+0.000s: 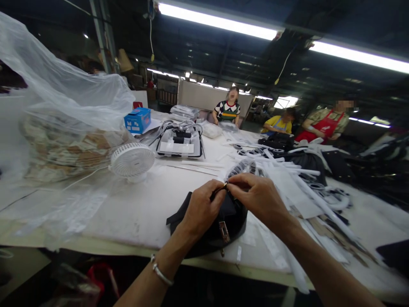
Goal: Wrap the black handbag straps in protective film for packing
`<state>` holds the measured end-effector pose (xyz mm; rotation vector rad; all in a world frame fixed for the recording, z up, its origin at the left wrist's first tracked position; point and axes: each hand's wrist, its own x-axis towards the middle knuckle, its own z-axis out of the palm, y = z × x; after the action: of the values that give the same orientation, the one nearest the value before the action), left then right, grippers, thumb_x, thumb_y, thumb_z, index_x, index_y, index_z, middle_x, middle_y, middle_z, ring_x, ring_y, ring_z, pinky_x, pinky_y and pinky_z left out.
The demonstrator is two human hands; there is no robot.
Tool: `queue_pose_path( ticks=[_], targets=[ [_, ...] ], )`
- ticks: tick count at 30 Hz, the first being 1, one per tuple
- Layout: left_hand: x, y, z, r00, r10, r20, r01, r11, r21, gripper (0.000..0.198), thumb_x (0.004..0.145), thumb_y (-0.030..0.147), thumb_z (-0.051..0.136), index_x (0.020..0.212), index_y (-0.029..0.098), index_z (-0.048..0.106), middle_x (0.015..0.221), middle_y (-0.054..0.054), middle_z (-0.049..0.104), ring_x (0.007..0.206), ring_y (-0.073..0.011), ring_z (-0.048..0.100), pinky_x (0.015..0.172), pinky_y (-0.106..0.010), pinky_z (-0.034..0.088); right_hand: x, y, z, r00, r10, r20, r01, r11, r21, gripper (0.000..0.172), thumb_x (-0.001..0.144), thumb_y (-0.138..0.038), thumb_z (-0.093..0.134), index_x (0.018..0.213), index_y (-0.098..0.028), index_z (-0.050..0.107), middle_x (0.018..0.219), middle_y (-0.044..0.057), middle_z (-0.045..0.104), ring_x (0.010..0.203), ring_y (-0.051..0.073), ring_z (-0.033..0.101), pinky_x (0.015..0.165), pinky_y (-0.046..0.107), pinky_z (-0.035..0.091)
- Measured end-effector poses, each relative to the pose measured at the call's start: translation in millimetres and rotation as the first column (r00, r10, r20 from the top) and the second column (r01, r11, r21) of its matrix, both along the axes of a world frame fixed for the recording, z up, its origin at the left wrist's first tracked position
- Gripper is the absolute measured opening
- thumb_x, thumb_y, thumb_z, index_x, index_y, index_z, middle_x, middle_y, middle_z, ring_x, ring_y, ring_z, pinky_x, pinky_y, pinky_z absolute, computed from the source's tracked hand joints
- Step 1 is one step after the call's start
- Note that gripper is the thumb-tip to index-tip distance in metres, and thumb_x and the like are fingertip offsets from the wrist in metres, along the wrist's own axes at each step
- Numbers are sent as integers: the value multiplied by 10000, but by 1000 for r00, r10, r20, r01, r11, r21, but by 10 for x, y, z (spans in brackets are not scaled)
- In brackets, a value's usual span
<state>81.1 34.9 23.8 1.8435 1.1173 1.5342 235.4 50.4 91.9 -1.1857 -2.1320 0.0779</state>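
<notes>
A black handbag lies at the table's front edge, with a shiny metal clasp on the side facing me. My left hand is closed over the bag's upper part, thumb and fingers pinching a black strap-like piece. From the other side my right hand meets it, its fingertips pressed together at a small gold-coloured metal fitting. Both hands touch at this spot, just above the bag. My fingers cover part of the fitting, so its exact kind cannot be made out.
To the left stand a white fan, a blue box and a big clear plastic bag of scraps. A partly wrapped bag lies farther back. White strips and black pieces crowd the right. Several people work beyond the table.
</notes>
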Motion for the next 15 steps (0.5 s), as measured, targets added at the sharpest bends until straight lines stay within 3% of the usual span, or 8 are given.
queue_pose_path(
  ticks=[7, 11, 15],
  targets=[
    [-42, 8, -37, 998, 11, -59, -6, 997, 76, 159, 888, 160, 542, 976, 228, 655, 938, -26, 627, 904, -180, 599, 855, -298, 462, 6, 25, 16, 996, -30, 81, 34, 998, -48, 159, 811, -237, 581, 803, -227, 739, 738, 5, 750, 668, 181, 685, 627, 274, 489],
    [-59, -6, -62, 995, 43, -95, -34, 995, 95, 162, 889, 149, 549, 988, 227, 650, 930, -26, 607, 884, -176, 594, 831, -290, 471, -2, 58, -41, 972, -21, 232, -2, 995, 96, 148, 834, -212, 537, 777, -199, 674, 747, 28, 702, 681, 177, 641, 631, 279, 441],
    [-17, -8, -120, 956, 166, -241, -147, 984, 96, 189, 920, 179, 514, 1066, 214, 629, 967, -50, 606, 873, -201, 607, 787, -303, 491, -40, 23, -122, 935, -92, 343, 18, 977, 212, 115, 838, -172, 511, 761, -189, 593, 732, 27, 632, 627, 161, 574, 593, 280, 370]
  ],
)
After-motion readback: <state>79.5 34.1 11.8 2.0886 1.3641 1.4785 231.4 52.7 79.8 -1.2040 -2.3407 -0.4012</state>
